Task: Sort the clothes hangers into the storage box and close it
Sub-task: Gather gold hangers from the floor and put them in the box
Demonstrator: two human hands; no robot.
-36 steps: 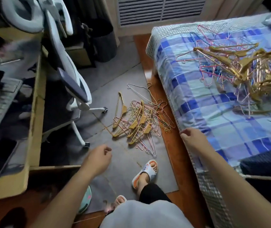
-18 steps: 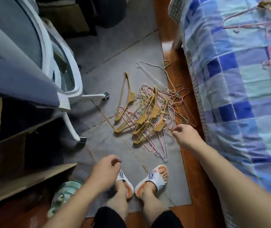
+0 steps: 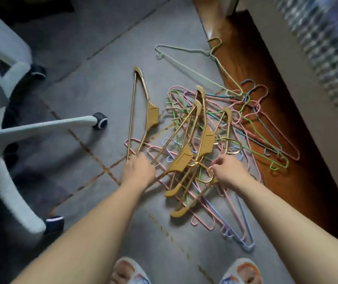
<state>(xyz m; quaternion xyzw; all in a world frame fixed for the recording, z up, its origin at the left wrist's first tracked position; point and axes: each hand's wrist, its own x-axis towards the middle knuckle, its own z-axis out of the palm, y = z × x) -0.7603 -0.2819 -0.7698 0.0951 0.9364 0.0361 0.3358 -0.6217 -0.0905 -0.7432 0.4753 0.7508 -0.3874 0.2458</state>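
A tangled pile of clothes hangers [image 3: 221, 128] lies on the grey floor: several gold ones among thin pink, green and blue wire ones. One gold hanger [image 3: 152, 115] lies at the pile's left edge, and a pale wire hanger [image 3: 186, 68] lies apart at the far side. My left hand [image 3: 138, 169] is down on the pile's near left corner, fingers curled over the lower ends of gold hangers. My right hand [image 3: 228, 171] pinches the gold hooks [image 3: 208, 171] in the middle of the pile. No storage box is in view.
A white office chair's legs [image 3: 41, 125] and casters [image 3: 100, 119] stand close on the left. The bed's side [image 3: 299, 64] runs along the right, above a strip of wooden floor [image 3: 270, 124]. My slippered feet [image 3: 129, 271] are at the bottom edge.
I have bent down toward the floor pile. Both hands moved forward from above my feet and the bed's edge onto the hangers and took hold of gold ones.
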